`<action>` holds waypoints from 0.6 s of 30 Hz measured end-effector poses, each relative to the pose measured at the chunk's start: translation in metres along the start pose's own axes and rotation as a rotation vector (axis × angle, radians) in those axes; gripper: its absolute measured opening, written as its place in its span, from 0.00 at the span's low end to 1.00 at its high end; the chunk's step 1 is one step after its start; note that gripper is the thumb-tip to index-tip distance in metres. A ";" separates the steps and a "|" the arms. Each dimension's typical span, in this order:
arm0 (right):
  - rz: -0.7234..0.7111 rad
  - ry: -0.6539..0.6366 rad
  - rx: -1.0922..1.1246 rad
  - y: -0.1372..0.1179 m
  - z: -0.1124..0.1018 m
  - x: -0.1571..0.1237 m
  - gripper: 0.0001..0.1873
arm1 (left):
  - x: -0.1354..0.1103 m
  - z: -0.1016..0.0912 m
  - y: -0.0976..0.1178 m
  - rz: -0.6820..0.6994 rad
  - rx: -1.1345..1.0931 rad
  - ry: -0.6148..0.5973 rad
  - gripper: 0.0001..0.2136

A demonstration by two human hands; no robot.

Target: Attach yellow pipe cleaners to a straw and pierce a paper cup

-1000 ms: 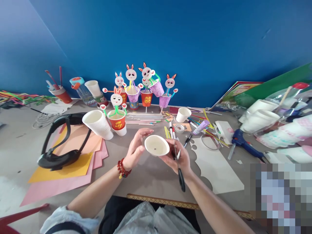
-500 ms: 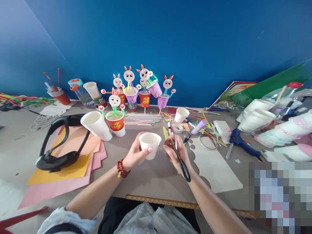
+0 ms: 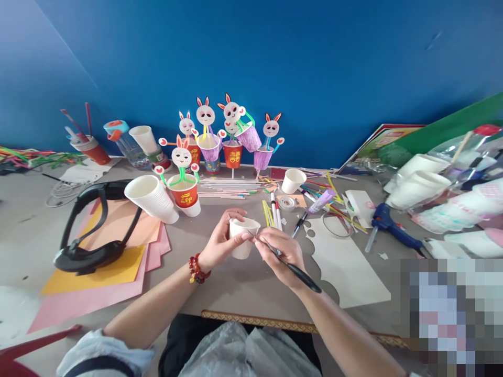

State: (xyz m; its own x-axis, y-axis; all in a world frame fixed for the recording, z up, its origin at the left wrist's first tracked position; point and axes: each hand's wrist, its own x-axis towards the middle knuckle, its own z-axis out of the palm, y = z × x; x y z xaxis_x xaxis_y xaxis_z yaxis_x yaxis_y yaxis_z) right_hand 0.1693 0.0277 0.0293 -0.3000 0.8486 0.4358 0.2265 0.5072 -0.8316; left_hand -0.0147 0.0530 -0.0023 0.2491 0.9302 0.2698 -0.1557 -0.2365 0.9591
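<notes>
A white paper cup is gripped by my left hand, its thumb at the rim and its fingers round the far side. The rim looks pressed out of round. My right hand is closed round a pair of black-handled scissors, the handles lying back over the wrist. The blade end meets the cup's right rim by my left thumb; the tips are hidden by the fingers. Just beyond my right hand lie white-barrelled markers and a black pen.
Rabbit-faced cups, one of them red, stand along the back. Stacked white cups and a black headset strap on coloured paper lie left. To the right are a cut white sheet, a blue glue gun and another cup.
My right hand has moved left with the scissors, bringing their blade end to the cup. My left fingers have curled over the cup's rim, which now looks squeezed.
</notes>
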 end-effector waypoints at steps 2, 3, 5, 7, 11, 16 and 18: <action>0.012 0.007 0.009 -0.001 0.000 0.001 0.16 | 0.001 0.000 -0.001 -0.004 -0.027 -0.005 0.10; 0.025 0.006 0.007 -0.001 -0.001 0.002 0.17 | 0.001 0.000 -0.001 -0.018 -0.048 -0.001 0.10; 0.057 -0.005 -0.006 0.001 -0.001 0.002 0.17 | 0.002 -0.001 -0.001 -0.043 -0.094 0.014 0.10; 0.090 -0.026 -0.014 0.003 -0.002 0.001 0.16 | 0.002 -0.003 -0.002 -0.040 -0.135 0.038 0.11; 0.113 -0.051 -0.007 0.005 -0.002 0.000 0.15 | 0.004 -0.007 -0.003 0.004 -0.107 0.042 0.11; 0.105 -0.059 -0.009 0.005 -0.003 0.000 0.17 | 0.005 -0.012 -0.002 0.114 -0.059 -0.018 0.08; 0.107 -0.059 -0.018 0.006 -0.004 0.000 0.17 | 0.006 -0.013 -0.001 0.150 -0.046 -0.039 0.06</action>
State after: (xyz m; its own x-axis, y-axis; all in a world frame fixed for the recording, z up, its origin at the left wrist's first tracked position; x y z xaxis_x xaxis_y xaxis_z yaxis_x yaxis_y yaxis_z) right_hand 0.1740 0.0307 0.0257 -0.3272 0.8877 0.3239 0.2763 0.4176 -0.8656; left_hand -0.0253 0.0624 -0.0031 0.2566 0.8734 0.4140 -0.2379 -0.3581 0.9029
